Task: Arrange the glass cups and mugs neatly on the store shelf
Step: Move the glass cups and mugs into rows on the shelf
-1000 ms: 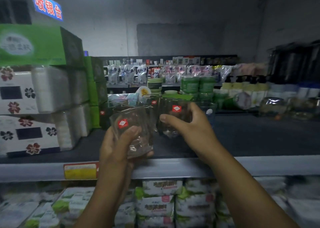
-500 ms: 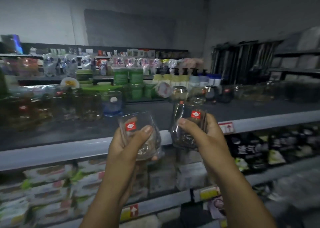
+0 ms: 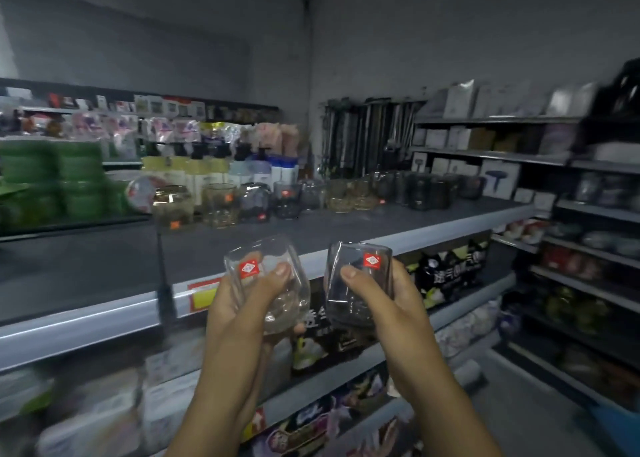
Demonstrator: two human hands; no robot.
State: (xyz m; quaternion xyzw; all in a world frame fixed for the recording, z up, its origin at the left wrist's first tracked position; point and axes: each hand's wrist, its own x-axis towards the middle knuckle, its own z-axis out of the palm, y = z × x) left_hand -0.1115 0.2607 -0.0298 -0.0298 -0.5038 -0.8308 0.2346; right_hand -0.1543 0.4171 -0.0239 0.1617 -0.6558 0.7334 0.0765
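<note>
Fingers curl round glass: left hand (image 3: 242, 304) grips clear cup (image 3: 266, 283), right hand (image 3: 391, 300) grips dark cup (image 3: 358, 283); both tilted, off shelf (image 3: 104, 314), likely carried toward glassware row (image 3: 263, 202).

left cup (image 3: 259, 254): clear glass, red sticker, tilted | right cup (image 3: 365, 252): alike, just beside | both off shelf (image 3: 104, 269)

Red stickers (image 3: 248, 268) and package lettering (image 3: 457, 270) are too blurred to read.
</note>
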